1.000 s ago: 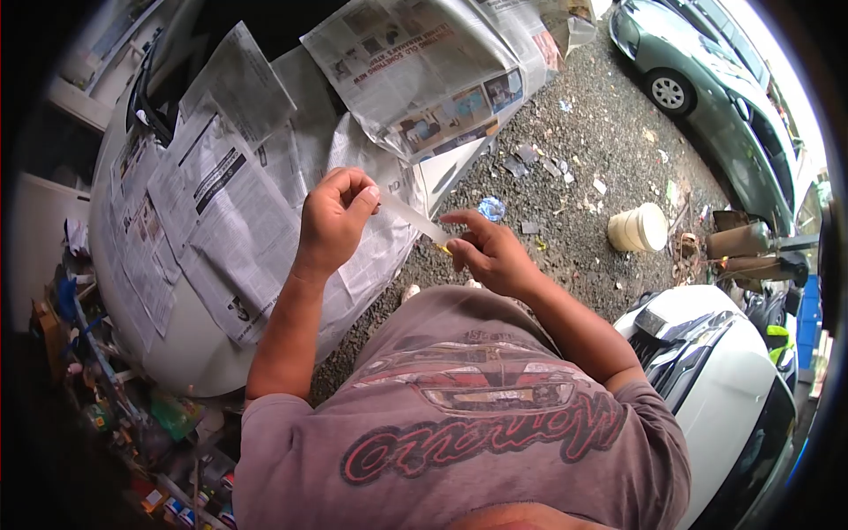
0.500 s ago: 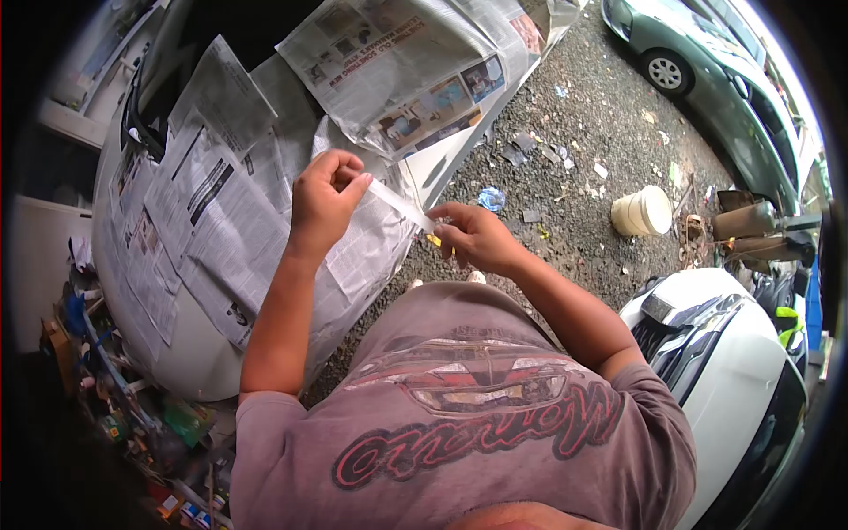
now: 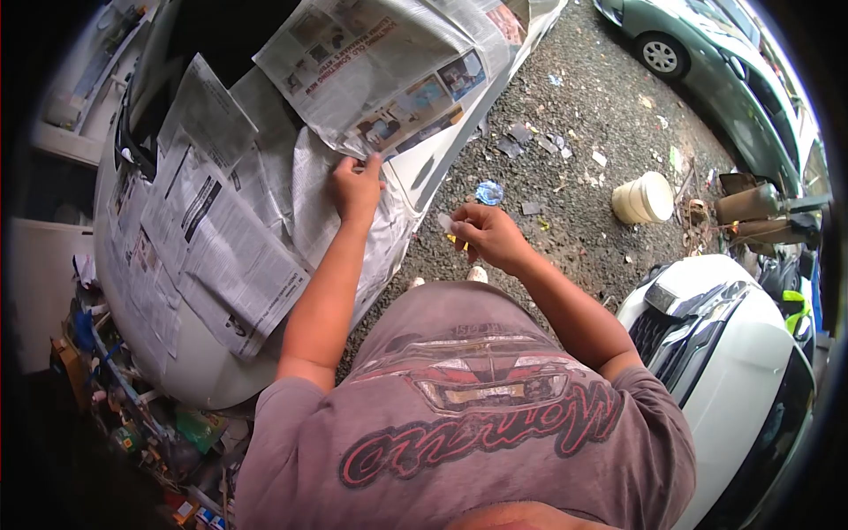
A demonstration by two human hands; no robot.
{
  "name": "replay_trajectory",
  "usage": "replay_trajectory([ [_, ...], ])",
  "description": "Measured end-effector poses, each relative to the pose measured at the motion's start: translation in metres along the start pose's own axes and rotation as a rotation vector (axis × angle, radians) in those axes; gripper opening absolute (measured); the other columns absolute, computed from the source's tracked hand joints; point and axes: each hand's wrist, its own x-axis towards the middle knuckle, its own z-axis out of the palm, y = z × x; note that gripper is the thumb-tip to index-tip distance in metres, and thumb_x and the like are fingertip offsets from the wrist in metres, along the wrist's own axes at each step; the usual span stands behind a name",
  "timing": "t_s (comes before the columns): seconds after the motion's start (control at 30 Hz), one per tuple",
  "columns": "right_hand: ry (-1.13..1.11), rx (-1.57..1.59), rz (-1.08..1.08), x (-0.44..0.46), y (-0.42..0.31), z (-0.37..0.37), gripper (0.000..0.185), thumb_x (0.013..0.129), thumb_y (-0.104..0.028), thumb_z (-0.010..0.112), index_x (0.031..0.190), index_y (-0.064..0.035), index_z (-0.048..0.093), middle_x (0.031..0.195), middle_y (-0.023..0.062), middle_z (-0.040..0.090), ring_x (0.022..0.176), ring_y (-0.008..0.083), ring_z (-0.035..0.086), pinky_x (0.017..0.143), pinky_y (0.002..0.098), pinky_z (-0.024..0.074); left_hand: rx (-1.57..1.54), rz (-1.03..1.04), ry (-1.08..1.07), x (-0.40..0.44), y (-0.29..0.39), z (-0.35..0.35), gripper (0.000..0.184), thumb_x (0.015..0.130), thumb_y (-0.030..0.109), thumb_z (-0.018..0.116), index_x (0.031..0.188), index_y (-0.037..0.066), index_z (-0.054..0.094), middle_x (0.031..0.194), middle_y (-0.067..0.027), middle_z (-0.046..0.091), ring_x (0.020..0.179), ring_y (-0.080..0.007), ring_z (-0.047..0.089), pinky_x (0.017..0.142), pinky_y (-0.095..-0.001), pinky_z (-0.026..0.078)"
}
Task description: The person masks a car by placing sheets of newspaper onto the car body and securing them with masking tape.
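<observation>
Newspaper sheets cover the pale car body (image 3: 190, 375) in front of me. My left hand (image 3: 355, 192) reaches over them, its bent fingers and thumb at the lower edge of a large newspaper sheet (image 3: 389, 79) with colour photos. They appear to pinch that edge, though the fingertips are partly hidden. Held off to the right, past the car's side, my right hand (image 3: 492, 236) is closed on a short whitish strip of masking tape (image 3: 445, 223), which sticks out beyond the fingers.
Gravel strewn with scraps lies beyond the car, with a crumpled blue piece (image 3: 488, 193) and a cream bucket (image 3: 642, 200). A greenish car (image 3: 707, 84) stands at upper right, a white car (image 3: 733, 353) at lower right. Clutter (image 3: 132, 424) fills the lower left.
My left hand has let go of the tape strip and moved up and right to the newspaper's edge. My right hand keeps the tape, which shows shorter now, and has shifted slightly right.
</observation>
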Motion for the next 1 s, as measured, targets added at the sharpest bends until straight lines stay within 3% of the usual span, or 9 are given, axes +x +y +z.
replay_trajectory([
  [0.1,0.023,-0.017,0.011,-0.004,0.003,-0.008,0.022,0.104,-0.021,0.064,0.11,-0.0005,0.07,0.079,0.005,0.072,0.061,0.0118,0.066,0.057,0.0281,0.0545,-0.153,-0.008,0.071,-0.001,0.008,0.0,0.024,0.098,0.019,0.071,0.087,-0.003,0.068,0.069,-0.0104,0.073,0.057,-0.0164,0.073,0.051,-0.0286,0.055],
  [0.23,0.037,-0.032,0.026,-0.007,0.006,-0.02,0.021,0.104,-0.02,0.063,0.11,-0.001,0.071,0.079,0.0049,0.072,0.061,0.0116,0.066,0.056,0.0278,0.0534,-0.268,0.002,0.068,-0.006,0.011,-0.003,0.019,0.099,0.012,0.07,0.088,-0.003,0.066,0.072,-0.0079,0.071,0.065,-0.0153,0.075,0.053,-0.0282,0.058],
  [0.37,0.059,-0.027,-0.017,-0.002,0.009,-0.033,0.021,0.104,-0.02,0.063,0.11,-0.0008,0.071,0.08,0.0053,0.072,0.062,0.0115,0.066,0.057,0.028,0.0533,-0.385,0.092,0.106,-0.004,0.023,0.002,0.017,0.104,0.011,0.066,0.098,-0.004,0.062,0.087,-0.0135,0.074,0.069,-0.0194,0.077,0.058,-0.0281,0.061],
  [0.5,0.042,-0.044,-0.053,0.0,0.001,-0.043,0.022,0.104,-0.02,0.064,0.109,0.0004,0.071,0.08,0.0054,0.072,0.063,0.0117,0.065,0.058,0.0288,0.0537,-0.351,0.214,0.165,0.011,0.035,0.007,0.012,0.105,0.009,0.064,0.104,-0.002,0.066,0.087,-0.0117,0.075,0.07,-0.0197,0.077,0.06,-0.0285,0.061],
  [0.6,0.008,-0.067,-0.016,0.004,-0.003,-0.048,0.02,0.106,-0.019,0.062,0.112,-0.0008,0.07,0.081,0.0039,0.071,0.066,0.0101,0.064,0.058,0.0266,0.0531,-0.126,0.4,0.081,0.027,0.048,-0.002,0.012,0.1,0.007,0.066,0.11,0.001,0.07,0.09,-0.0119,0.076,0.073,-0.0189,0.076,0.063,-0.0318,0.06],
  [0.67,-0.011,-0.042,-0.019,0.009,0.003,-0.052,0.02,0.106,-0.019,0.063,0.112,-0.0007,0.07,0.081,0.004,0.071,0.065,0.0104,0.064,0.059,0.0268,0.0528,0.294,0.571,0.041,0.033,0.065,-0.009,0.021,0.093,0.004,0.07,0.113,0.001,0.073,0.096,-0.0114,0.077,0.075,-0.0187,0.075,0.069,-0.0344,0.059],
  [0.7,-0.011,-0.035,-0.017,0.011,0.006,-0.053,0.02,0.106,-0.019,0.063,0.112,-0.0007,0.07,0.081,0.004,0.071,0.065,0.0104,0.064,0.059,0.0268,0.0528,0.377,0.651,0.037,0.03,0.083,-0.012,0.024,0.085,0.005,0.074,0.109,0.005,0.074,0.097,-0.0103,0.076,0.076,-0.0239,0.073,0.072,-0.0379,0.058],
  [0.83,-0.01,-0.012,-0.052,0.016,0.014,-0.059,0.021,0.104,-0.017,0.063,0.112,0.0003,0.071,0.081,0.0052,0.072,0.062,0.011,0.064,0.058,0.0277,0.0527,0.544,0.845,0.003,0.064,0.097,-0.018,0.021,0.085,0.007,0.076,0.104,0.014,0.076,0.094,-0.0097,0.071,0.085,-0.0322,0.07,0.078,-0.0448,0.058],
  [1.0,-0.003,0.029,-0.051,0.018,0.017,-0.064,0.021,0.103,-0.016,0.062,0.111,0.0013,0.071,0.08,0.0062,0.072,0.06,0.0117,0.064,0.057,0.029,0.0526,0.73,1.06,0.008,0.091,0.127,-0.014,0.017,0.087,0.01,0.075,0.104,0.013,0.075,0.103,-0.0093,0.072,0.101,-0.033,0.069,0.089,-0.0455,0.056],
])
